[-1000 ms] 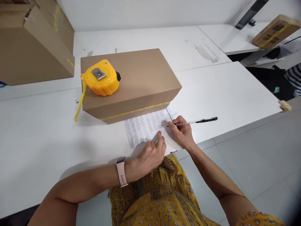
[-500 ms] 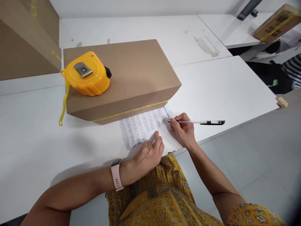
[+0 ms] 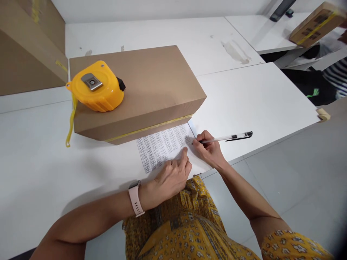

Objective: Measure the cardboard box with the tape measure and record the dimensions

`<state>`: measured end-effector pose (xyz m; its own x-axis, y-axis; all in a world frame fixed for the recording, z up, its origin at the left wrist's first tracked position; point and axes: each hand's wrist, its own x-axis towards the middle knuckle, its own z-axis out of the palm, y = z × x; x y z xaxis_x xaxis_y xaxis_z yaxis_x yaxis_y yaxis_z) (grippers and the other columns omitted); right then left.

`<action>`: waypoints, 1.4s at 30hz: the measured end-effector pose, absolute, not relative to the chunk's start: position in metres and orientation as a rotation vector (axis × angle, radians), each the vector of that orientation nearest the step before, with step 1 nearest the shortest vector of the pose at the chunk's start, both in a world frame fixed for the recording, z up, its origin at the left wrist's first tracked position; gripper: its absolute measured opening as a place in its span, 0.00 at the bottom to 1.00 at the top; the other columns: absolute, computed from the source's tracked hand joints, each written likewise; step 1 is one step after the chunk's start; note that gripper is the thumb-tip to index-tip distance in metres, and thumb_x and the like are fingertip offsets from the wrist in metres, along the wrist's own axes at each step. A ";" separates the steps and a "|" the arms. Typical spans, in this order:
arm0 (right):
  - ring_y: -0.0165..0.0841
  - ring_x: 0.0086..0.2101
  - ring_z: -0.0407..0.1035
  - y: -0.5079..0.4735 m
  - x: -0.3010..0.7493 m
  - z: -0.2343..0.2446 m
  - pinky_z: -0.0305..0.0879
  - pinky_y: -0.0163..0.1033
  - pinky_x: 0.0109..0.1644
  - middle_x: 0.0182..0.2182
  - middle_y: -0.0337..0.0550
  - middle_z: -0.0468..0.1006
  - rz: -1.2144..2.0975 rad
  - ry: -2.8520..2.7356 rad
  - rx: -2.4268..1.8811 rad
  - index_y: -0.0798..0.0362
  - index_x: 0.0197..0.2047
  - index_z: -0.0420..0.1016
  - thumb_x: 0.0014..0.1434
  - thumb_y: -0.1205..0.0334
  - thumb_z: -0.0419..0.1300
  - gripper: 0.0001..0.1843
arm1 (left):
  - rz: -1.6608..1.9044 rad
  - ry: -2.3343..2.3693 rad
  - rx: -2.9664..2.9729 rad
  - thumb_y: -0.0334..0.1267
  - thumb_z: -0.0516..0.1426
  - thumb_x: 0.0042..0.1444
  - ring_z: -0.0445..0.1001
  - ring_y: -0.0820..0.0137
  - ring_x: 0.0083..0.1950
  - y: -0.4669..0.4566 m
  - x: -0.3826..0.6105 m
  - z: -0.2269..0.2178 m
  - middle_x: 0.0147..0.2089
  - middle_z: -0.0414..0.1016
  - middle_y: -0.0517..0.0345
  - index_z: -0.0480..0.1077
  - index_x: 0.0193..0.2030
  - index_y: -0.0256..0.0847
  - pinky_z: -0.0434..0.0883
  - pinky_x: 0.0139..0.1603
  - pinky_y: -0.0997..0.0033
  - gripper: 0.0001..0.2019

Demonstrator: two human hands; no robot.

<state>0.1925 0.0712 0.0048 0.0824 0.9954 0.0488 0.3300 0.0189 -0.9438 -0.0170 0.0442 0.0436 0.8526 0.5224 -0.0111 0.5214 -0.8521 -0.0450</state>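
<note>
My right hand [image 3: 209, 148] is closed around a pen [image 3: 226, 138] with a clear barrel and black cap, its tip at the right part of a paper sheet [image 3: 194, 159]. Columns of small handwriting fill much of the sheet, too small to read. My left hand [image 3: 173, 175], with a pink-strapped watch [image 3: 136, 198] on its wrist, rests on the sheet's lower part. Its index finger is stretched toward the pen tip; the other fingers are loosely bent, holding nothing visible. Right behind the sheet lies a cardboard box [image 3: 151, 79], which hides the sheet's far edge.
A yellow tape measure [image 3: 97, 86] lies on the box, its strap hanging over the left side. A larger cardboard box [image 3: 29, 50] stands at the back left of the white table [image 3: 252, 104]. Another box [image 3: 314, 25] and a person's striped sleeve [image 3: 336, 77] appear at the far right.
The pen tip has shifted slightly down the sheet, and the pen's rear end is tilted further up. My left index finger has slid right, closer to the tip.
</note>
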 end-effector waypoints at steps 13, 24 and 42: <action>0.25 0.20 0.53 0.071 0.191 0.002 0.49 0.34 0.23 0.19 0.30 0.61 0.810 -1.539 -1.449 0.48 0.32 0.63 0.65 0.57 0.60 0.12 | 0.038 -0.774 -2.792 0.41 0.51 0.69 0.76 0.67 0.35 0.044 -0.003 0.041 0.70 0.66 0.27 0.68 0.65 0.26 0.72 0.36 0.65 0.23; 0.25 0.19 0.54 0.072 0.190 0.002 0.50 0.34 0.23 0.19 0.30 0.62 0.823 -1.561 -1.445 0.48 0.31 0.62 0.64 0.59 0.60 0.11 | 0.083 -0.765 -2.823 0.42 0.51 0.70 0.76 0.65 0.36 0.045 -0.002 0.045 0.71 0.64 0.25 0.67 0.66 0.25 0.72 0.35 0.64 0.25; 0.26 0.21 0.52 0.072 0.193 0.002 0.48 0.36 0.26 0.20 0.30 0.59 0.858 -1.513 -1.461 0.48 0.31 0.61 0.65 0.57 0.60 0.13 | 0.098 -0.735 -2.839 0.41 0.51 0.70 0.79 0.61 0.44 0.045 -0.003 0.041 0.72 0.61 0.22 0.63 0.69 0.21 0.76 0.39 0.63 0.27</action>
<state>0.1927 0.0719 0.0017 0.0352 0.9934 0.1095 0.4159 0.0851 -0.9054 -0.0027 0.0453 0.0414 0.8736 0.4866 -0.0120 0.4729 -0.8543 -0.2158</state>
